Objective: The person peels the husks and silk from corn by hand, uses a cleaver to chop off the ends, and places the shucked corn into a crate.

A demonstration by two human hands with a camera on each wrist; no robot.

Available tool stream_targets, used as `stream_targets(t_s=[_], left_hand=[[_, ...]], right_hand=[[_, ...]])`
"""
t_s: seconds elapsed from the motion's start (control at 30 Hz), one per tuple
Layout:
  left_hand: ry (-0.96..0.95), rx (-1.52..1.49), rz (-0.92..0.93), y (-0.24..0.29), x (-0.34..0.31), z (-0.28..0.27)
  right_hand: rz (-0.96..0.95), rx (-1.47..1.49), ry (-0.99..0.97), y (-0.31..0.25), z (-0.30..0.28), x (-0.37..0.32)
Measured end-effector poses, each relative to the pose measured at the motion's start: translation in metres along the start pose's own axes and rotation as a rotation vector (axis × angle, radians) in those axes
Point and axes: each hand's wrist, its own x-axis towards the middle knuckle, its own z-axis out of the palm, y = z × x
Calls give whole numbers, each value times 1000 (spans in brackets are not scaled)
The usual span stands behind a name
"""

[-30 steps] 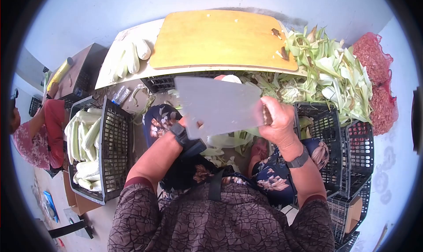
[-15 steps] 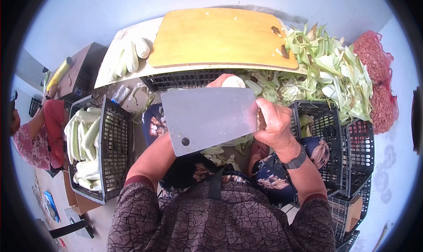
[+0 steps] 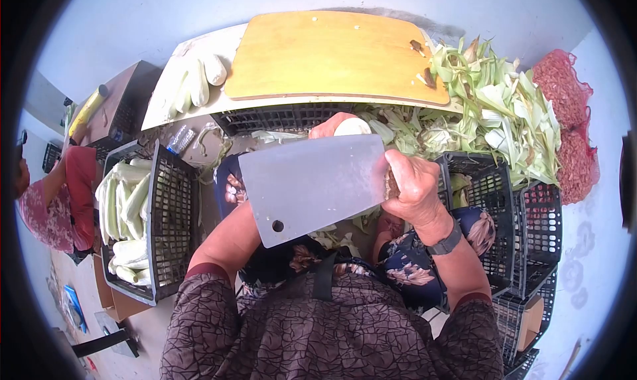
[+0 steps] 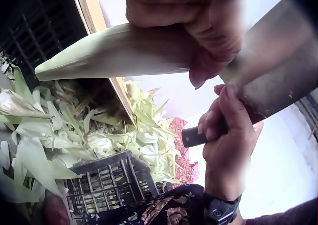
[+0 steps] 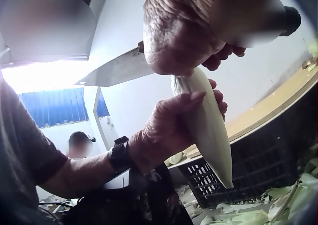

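My right hand (image 3: 415, 187) grips a broad cleaver (image 3: 312, 187) by its handle, the blade lying flat across the head view and pointing left. Behind the blade, my left hand (image 3: 330, 124) shows only in part. It holds a pale ear of corn in its husk (image 4: 114, 54), fingers and thumb wrapped round it in the left wrist view. The right wrist view has the ear slanting downward from my left hand (image 5: 166, 113), its upper end right under my right hand (image 5: 184, 31). There the cleaver blade (image 5: 119, 68) reaches out to the left.
A yellow board (image 3: 332, 58) lies on the table, with several husked-in ears (image 3: 199, 84) at its left. Peeled husks (image 3: 497, 114) heap at the right beside red mesh sacks (image 3: 574, 121). Black crates (image 3: 176, 227) stand on both sides. Another person (image 3: 60, 194) sits at far left.
The cleaver has swung left and lower, then nearly settled. My left hand and the ear's end have come into sight above the blade, while the left wrist has passed behind it.
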Motion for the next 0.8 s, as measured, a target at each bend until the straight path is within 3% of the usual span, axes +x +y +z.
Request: stream_targets(t_s=[0.8], left_hand=[[14,407,213,-4,-11,-5]], right_hand=[[-35,39,-50,3,-1,-3]])
